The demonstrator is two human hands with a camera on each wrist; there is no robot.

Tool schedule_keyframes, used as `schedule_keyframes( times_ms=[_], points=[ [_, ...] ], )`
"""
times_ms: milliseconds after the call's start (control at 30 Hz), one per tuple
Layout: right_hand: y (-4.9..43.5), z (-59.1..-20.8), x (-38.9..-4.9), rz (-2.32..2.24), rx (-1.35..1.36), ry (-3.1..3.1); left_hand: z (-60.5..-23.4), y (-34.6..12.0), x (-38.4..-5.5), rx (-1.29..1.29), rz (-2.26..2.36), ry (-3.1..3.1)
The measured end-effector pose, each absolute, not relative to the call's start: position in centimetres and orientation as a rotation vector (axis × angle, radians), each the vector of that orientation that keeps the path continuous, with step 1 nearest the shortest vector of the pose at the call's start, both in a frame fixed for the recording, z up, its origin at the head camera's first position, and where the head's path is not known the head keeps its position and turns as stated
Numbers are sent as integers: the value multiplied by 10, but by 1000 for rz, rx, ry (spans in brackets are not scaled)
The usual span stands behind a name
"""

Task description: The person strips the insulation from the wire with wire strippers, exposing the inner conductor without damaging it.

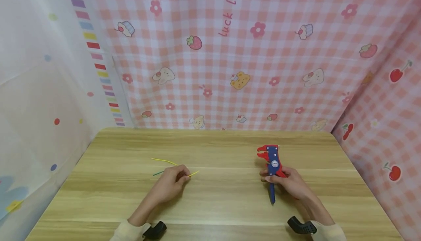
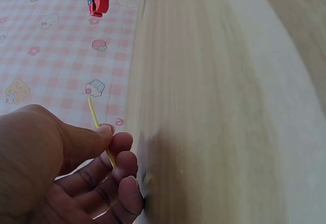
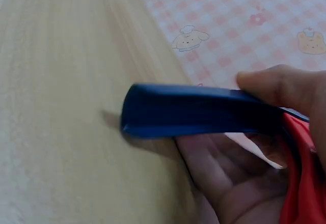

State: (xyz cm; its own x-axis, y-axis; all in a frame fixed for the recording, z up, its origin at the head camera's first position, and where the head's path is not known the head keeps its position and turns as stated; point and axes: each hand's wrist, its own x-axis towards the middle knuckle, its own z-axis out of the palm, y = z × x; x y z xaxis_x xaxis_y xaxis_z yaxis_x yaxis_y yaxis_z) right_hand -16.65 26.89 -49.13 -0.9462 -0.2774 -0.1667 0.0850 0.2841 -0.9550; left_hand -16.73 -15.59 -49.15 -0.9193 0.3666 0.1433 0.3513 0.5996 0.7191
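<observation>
Pale sleeves [image 1: 126,230] lie nearest us, and past them our left hand [image 1: 171,184] pinches the yellow wire [image 2: 93,113], maybe so its tip pokes out, while our right hand [image 1: 292,183] grips the red-and-blue tool [image 1: 273,157] over the table [image 1: 230,201], its mouth facing the wire.

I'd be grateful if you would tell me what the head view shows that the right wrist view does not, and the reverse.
Only the head view: the left hand pinching a yellow wire, a green wire sticking out beside that hand, and the red jaws of the wire stripper.
Only the right wrist view: a close-up of the blue handle and the palm side of the right hand.
Both: the right hand holding the wire stripper, the wooden table and the pink gingham cloth.
</observation>
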Motion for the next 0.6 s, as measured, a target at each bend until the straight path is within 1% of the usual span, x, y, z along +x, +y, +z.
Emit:
schedule_keyframes(
  times_ms=[100,200,600],
  points=[
    [267,-494,-168,-1864,-311,1993,-493,-154,-168,646,1270,2778],
    [264,-495,-167,-1942,-342,1811,-493,-152,-169,633,1287,2762],
    [250,-496,-162,-1957,-382,1771,-496,-141,-175,590,1369,2695]
  ],
)
